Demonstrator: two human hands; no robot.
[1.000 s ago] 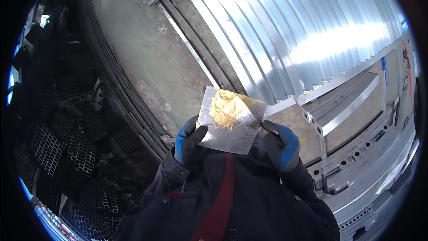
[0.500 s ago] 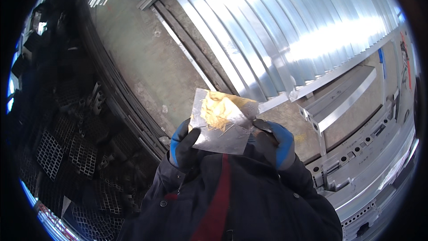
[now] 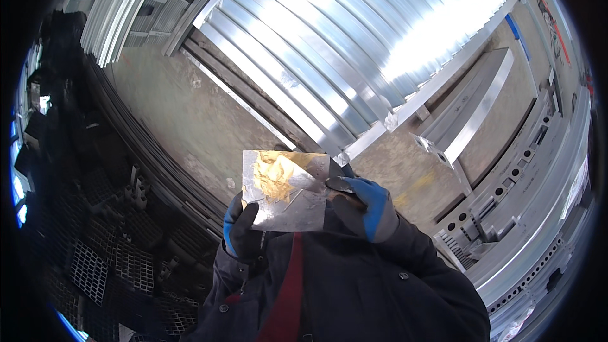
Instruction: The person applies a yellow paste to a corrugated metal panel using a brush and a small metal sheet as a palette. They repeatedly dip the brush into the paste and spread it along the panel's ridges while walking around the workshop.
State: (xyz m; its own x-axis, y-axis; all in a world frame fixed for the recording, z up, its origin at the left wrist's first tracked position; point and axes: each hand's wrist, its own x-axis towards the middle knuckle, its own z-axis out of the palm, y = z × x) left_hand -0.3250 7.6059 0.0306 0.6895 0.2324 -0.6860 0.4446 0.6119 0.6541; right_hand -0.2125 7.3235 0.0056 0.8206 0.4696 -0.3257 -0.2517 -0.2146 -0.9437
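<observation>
My left hand point(image 3: 244, 228), in a black and blue work glove, grips the left edge of a flat metal plate point(image 3: 272, 218), thumb on top. A lump of yellow putty point(image 3: 273, 180) is smeared over the plate's upper left part, with thin streaks below it. At the plate's right edge my right hand point(image 3: 364, 208), gloved alike, is closed on what looks like a putty knife. A small brownish part of its handle point(image 3: 354, 201) shows between the fingers; its blade is hard to tell from the shiny plate.
Ahead lies a wide stack of shiny metal profiles point(image 3: 304, 57). More long profiles point(image 3: 123, 19) are at the far left. Dark tubes with square open ends point(image 3: 88, 272) are stacked at my left. On the right are a grey beam point(image 3: 472, 107) and perforated metal rails point(image 3: 500, 190).
My view has shifted, so the surroundings lie differently in the picture. Both hands and the plate sit lower and further left, with the plate turned slightly. The grips look the same.
</observation>
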